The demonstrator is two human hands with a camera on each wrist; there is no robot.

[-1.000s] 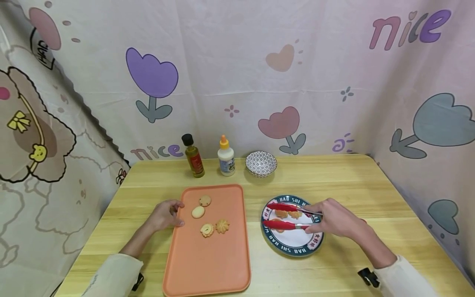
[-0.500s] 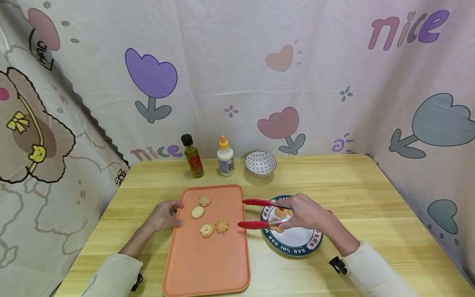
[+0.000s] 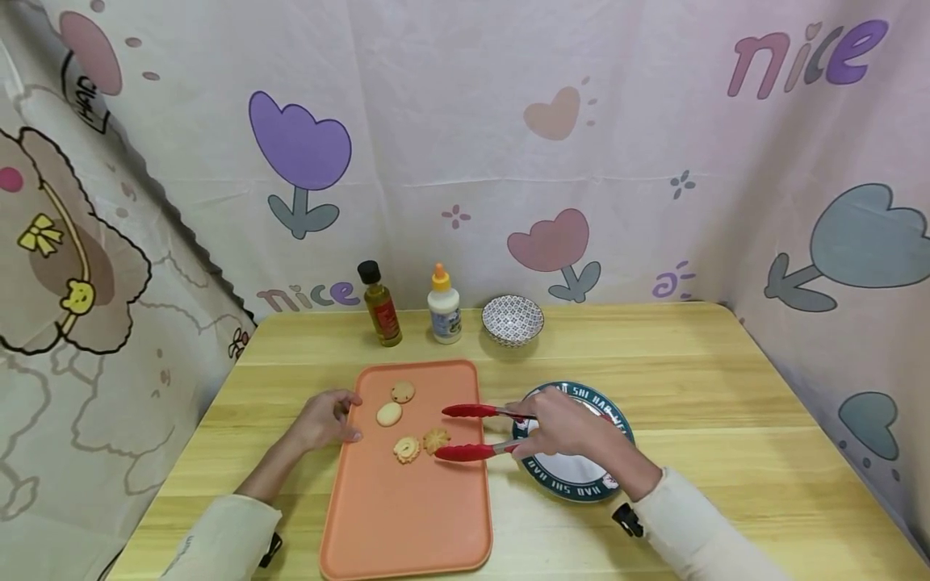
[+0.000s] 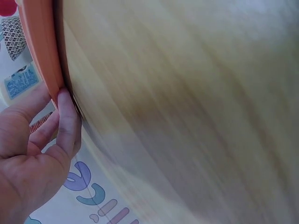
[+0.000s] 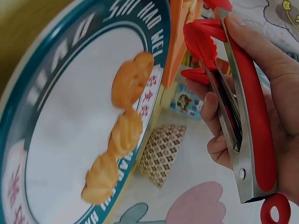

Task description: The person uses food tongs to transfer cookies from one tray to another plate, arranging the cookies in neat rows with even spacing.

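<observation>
We are pinching the orange tray (image 3: 407,516) with our left hand (image 3: 324,420), apparently to steady it, while our right hand (image 3: 563,424), fingers curled, is gripping spread red tongs (image 3: 468,411) near cookies (image 3: 407,449) lying there.

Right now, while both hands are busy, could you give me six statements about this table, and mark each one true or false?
1. The right hand holds red tongs. True.
2. The tongs' tips are pressed together. False: they stand apart.
3. The left hand holds the orange tray. True.
4. The plate is bare. False: three cookies lie on it.
5. A black-capped bottle stands upright. True.
6. The patterned bowl sits on the tray. False: it's on the wooden table.
</observation>
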